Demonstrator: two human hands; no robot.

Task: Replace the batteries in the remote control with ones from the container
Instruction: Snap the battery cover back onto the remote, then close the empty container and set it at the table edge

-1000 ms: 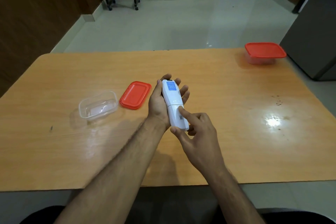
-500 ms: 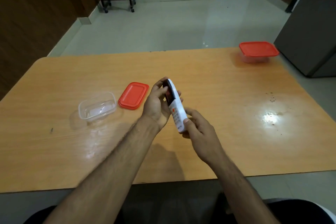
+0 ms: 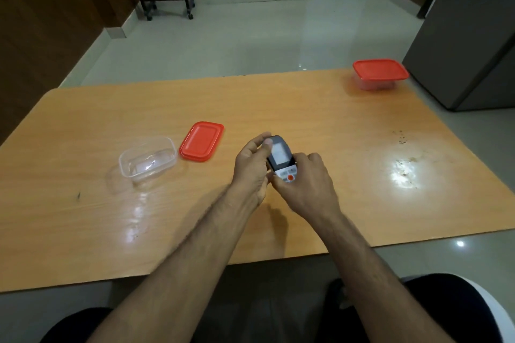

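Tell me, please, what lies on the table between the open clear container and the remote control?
In the head view, the loose red lid lies between the clear container and the remote control.

the room was dim and evenly lit from overhead, with a hard white glare patch on the right of the wooden table [image 3: 306, 103], a softer streaked sheen at near left beside the clear container [image 3: 147, 160], and small bright glints on the pale floor [image 3: 237, 44] at far centre and near right. soft shadows fell under both forearms toward the near table edge, and the dark walls at far left lost nearly all detail. wide-angle distortion bowed the table edges and stretched the corners, while the hands looked slightly soft.
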